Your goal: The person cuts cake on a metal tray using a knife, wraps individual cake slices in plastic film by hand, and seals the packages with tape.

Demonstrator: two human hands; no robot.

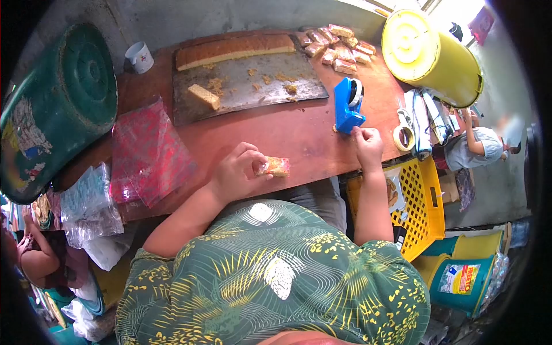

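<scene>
"What do your hands have?"

"My left hand grips a wrapped piece by its left end, near the close edge of the table, presumably so the wrapper can't spring open. Call that piece the dial's centre, twelve straight ahead. My right hand is between two and three, fingers curled, tips drawn together at the near end of the blue tape dispenser. Whether tape is pinched there, I can't tell."

"Why is everything spread like that?"

"For reach, I suspect. The dispenser stands toward two, on the right hand's side; the red printed wrappers lie at nine, on the left's. Between eleven and twelve is the metal tray, probably there to catch crumbs too, with a long loaf along its far side and a cut block at its near left. The wrapped packs are heaped at one, likely to stay clear of both hands."

"Any writing?"

"Little. A label on the teal bucket at four seems to say 'PRESTO', sideways to me. The white mug at ten carries a print too small to read, and the wrappers' pattern is blurred."
</scene>
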